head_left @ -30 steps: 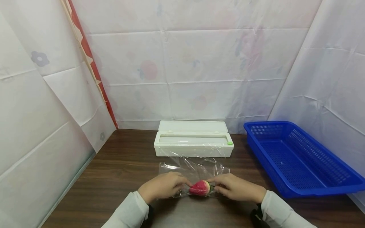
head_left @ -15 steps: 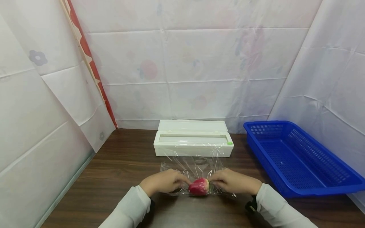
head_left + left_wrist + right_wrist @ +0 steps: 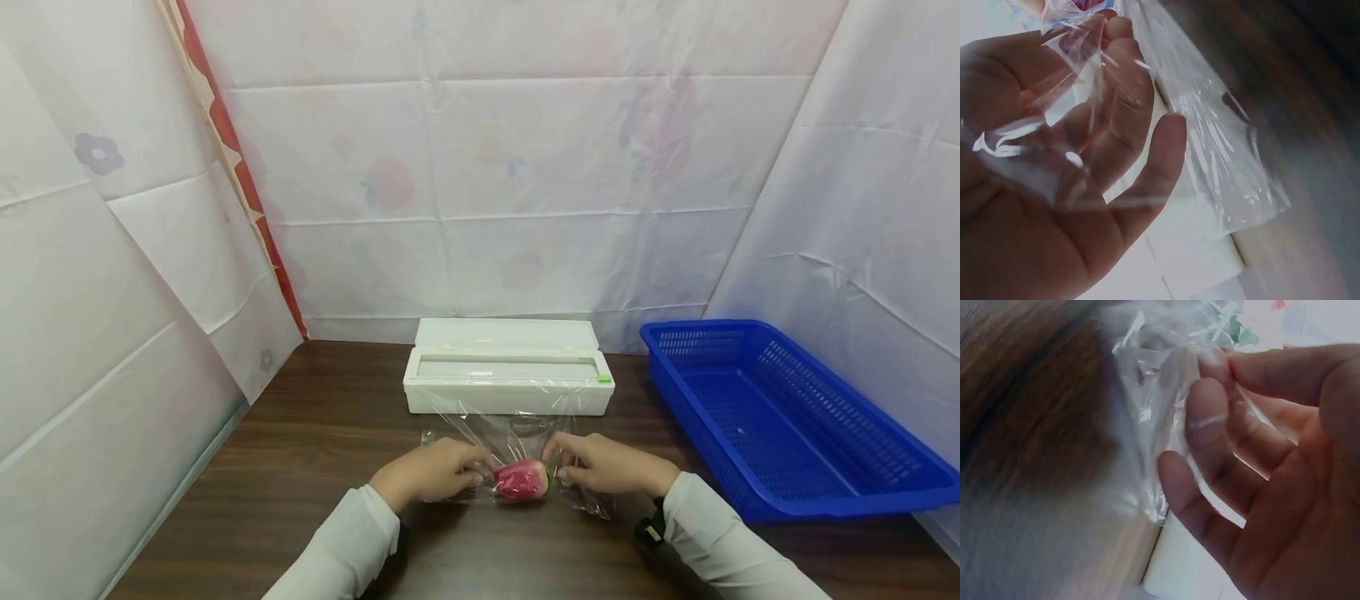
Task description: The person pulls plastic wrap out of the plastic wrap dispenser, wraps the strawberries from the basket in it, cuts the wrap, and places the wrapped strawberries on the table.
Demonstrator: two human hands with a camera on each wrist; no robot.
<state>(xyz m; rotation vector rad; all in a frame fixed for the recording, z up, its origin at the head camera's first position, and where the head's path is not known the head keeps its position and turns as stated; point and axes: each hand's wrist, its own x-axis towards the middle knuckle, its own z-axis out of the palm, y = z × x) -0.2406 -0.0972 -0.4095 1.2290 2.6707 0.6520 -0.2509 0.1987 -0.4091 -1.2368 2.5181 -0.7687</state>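
A red fruit (image 3: 521, 481) with a pale end and a bit of green lies in clear plastic wrap (image 3: 517, 429) on the table. At its left end my left hand (image 3: 433, 472) pinches the wrap, fingertips right by the fruit. My right hand (image 3: 611, 465) pinches film at the pale end, thumb and forefinger together in the right wrist view. Loose film (image 3: 1222, 156) spreads past the curled left fingers and partly covers that palm. Crumpled film (image 3: 1147, 406) hangs by the right fingertips. The sheet runs back to a white wrap dispenser box (image 3: 510, 397) with its lid raised.
A blue perforated basket (image 3: 697, 433) stands at the right of the brown wooden table (image 3: 322, 417). White patterned sheeting (image 3: 480, 167) walls the back and both sides. A green slider (image 3: 603, 378) sits at the box's right end.
The fruit has turned and shifted slightly away from me in the wrap, with both hands following. The right hand has also moved a little left. Box and basket stay put.
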